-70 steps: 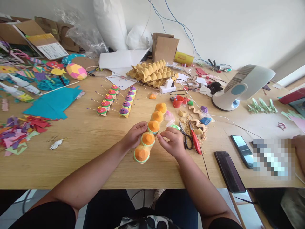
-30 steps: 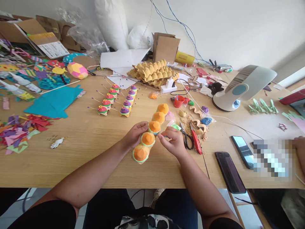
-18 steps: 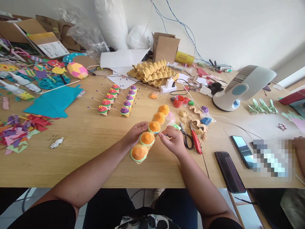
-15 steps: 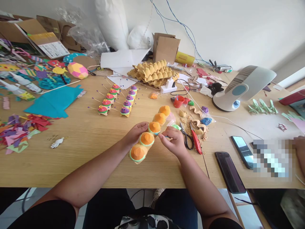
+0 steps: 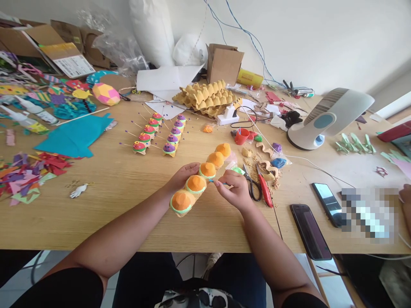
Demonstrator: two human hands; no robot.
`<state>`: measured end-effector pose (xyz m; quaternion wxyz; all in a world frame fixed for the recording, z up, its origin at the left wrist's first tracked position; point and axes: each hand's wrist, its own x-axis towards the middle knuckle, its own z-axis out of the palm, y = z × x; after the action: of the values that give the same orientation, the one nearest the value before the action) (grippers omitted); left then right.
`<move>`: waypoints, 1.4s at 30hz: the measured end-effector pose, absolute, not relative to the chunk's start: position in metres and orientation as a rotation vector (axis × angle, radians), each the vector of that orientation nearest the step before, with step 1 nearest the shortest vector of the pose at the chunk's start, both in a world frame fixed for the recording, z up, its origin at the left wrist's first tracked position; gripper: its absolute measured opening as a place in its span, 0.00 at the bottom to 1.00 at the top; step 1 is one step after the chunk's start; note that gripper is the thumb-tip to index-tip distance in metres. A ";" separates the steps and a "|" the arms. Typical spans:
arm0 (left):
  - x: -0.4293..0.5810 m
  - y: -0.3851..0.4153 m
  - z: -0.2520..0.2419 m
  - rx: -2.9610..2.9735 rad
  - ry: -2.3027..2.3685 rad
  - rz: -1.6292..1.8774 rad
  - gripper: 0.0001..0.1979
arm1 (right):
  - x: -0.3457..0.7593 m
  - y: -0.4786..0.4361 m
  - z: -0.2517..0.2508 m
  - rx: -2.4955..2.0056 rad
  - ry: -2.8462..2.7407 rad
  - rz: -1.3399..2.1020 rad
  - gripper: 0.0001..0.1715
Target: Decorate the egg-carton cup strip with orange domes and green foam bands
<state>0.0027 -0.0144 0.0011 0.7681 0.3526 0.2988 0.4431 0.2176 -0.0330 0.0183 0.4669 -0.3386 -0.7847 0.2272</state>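
Left: red-topped egg-carton strip (image 5: 149,129), purple-topped strip (image 5: 175,132) beside it, both on the tabletop (image 5: 122,182). Left hand (image 5: 183,176) grips the orange-capped strip (image 5: 207,170) by its side, over the tabletop. Nearest three cups show green edging (image 5: 180,210). Right hand (image 5: 236,190) pinches a slim blue tool (image 5: 211,180), tip near third cup's rim; contact unclear. Judged step: working that edging. Next move calls for steady left support, light tool pressure. Right: scissors (image 5: 256,191), red-handled knife (image 5: 265,191).
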 end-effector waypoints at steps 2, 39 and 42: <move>0.002 -0.014 0.001 0.773 0.660 0.957 0.16 | 0.217 -0.033 0.019 -0.834 -1.915 0.547 0.18; 0.013 -0.025 0.010 0.804 0.632 1.129 0.13 | 0.218 -0.037 0.017 -0.913 -2.010 0.345 0.12; 0.010 -0.024 0.006 0.810 0.644 1.145 0.14 | 0.217 -0.036 0.018 -0.940 -2.037 0.287 0.09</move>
<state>0.0105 -0.0237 0.0060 0.7169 0.3660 0.2910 0.5172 0.2174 -0.0363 0.0177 0.4261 -0.3760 -0.8148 0.1148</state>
